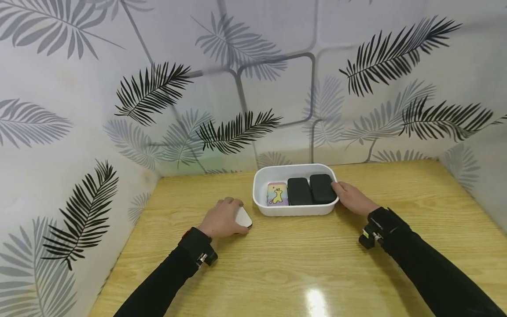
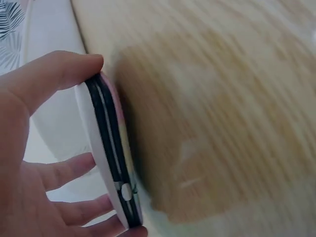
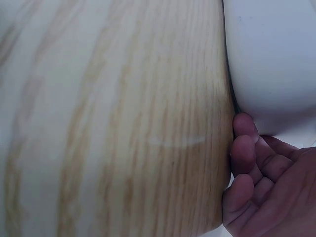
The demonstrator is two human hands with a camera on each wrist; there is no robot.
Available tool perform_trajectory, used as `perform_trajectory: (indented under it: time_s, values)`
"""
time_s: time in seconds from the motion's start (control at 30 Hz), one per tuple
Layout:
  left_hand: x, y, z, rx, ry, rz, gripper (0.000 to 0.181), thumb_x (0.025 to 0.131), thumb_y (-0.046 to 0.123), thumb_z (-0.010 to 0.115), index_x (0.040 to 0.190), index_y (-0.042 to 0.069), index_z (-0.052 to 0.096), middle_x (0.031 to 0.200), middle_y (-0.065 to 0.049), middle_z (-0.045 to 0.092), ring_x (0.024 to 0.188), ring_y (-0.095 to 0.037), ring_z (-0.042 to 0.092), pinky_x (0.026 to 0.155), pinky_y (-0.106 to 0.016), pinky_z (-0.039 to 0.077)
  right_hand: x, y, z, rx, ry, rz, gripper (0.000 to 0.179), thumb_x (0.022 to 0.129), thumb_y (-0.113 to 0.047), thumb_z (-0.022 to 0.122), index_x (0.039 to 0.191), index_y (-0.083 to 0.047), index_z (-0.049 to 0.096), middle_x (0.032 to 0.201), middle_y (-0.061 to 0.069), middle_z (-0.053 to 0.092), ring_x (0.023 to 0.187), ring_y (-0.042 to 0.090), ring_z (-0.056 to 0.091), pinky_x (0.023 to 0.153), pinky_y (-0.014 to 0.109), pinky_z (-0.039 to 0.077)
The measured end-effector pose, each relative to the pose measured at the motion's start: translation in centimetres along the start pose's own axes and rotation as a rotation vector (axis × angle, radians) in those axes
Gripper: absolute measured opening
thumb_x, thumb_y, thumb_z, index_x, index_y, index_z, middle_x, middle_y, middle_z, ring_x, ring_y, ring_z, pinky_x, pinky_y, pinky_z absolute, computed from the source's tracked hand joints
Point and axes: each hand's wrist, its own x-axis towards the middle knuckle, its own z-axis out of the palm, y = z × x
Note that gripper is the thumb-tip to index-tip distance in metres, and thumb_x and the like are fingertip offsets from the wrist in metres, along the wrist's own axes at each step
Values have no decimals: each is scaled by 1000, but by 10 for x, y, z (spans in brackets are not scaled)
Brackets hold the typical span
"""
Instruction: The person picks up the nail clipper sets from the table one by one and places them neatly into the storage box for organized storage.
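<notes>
Left of the white tub (image 1: 295,211), my left hand (image 1: 223,219) holds a slim rounded case (image 1: 243,217) just over the table. In the left wrist view that case (image 2: 109,143) has a white face, a dark edge with a small light tab, and pink and yellow on its other face. Thumb and fingers grip it along opposite edges. My right hand (image 1: 352,198) grips the tub's right end, thumb at the rim; the right wrist view has its curled fingers (image 3: 243,153) low against the tub wall. Inside the tub lie a pastel giraffe case (image 1: 277,194) and two black cases (image 1: 299,192).
The wood-grain table (image 1: 277,264) stretches in front of the tub and to both sides. Behind it hangs a pale leaf-patterned cloth (image 1: 273,97), which also runs along the left and right sides.
</notes>
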Motion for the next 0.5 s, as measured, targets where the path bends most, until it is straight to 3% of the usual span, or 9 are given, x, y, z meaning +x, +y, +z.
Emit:
perform_trajectory:
  time_s: [0.27, 0.5]
  values:
    - [6, 5, -20, -51, 121, 42, 75, 73, 46, 86, 136, 15, 58, 143, -9, 51, 121, -30, 51, 88, -46, 51, 0, -1, 1, -6, 3, 4, 65, 111, -40, 19, 139, 12, 47, 113, 22, 54, 106, 35, 51, 90, 45, 41]
    - [18, 12, -42, -62, 167, 80, 75, 74, 41, 84, 139, 15, 55, 150, -11, 45, 132, -32, 46, 94, -48, 50, 0, -1, 2, 2, -8, 8, 67, 111, -40, 18, 142, 13, 43, 121, 26, 54, 110, 37, 51, 96, 50, 41]
